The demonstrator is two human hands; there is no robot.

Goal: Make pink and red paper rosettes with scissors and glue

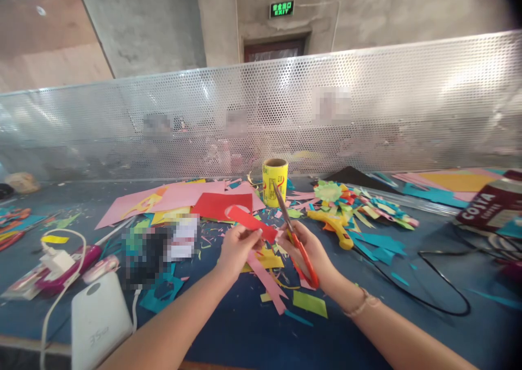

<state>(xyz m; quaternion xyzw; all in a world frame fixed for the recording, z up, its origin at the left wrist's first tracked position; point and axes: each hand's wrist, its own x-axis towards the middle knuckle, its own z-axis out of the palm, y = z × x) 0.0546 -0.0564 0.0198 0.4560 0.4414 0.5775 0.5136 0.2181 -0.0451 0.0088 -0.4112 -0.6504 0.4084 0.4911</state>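
Observation:
My left hand [240,249] pinches a red paper strip [253,224] near its middle, with the rounded far end tilted up to the left. In my right hand [306,246] is a pair of scissors [302,251] with orange handles, its blades pointing up and away. The right fingertips also touch the strip's near end; the blades stand beside the paper, not around it. Behind the strip lies a larger red sheet [220,204]. Under my hands are a pink strip [267,283], yellow paper [269,258] and a green paper piece [310,303].
A yellow tape roll [275,193] stands upright behind my hands. To the right are a yellow glue gun [336,227] with a black cord, piled scraps [367,199] and a Costa bag [489,207]. At left sit a white power bank [101,321] and a power strip [69,272]. A perforated metal screen [183,136] stands behind.

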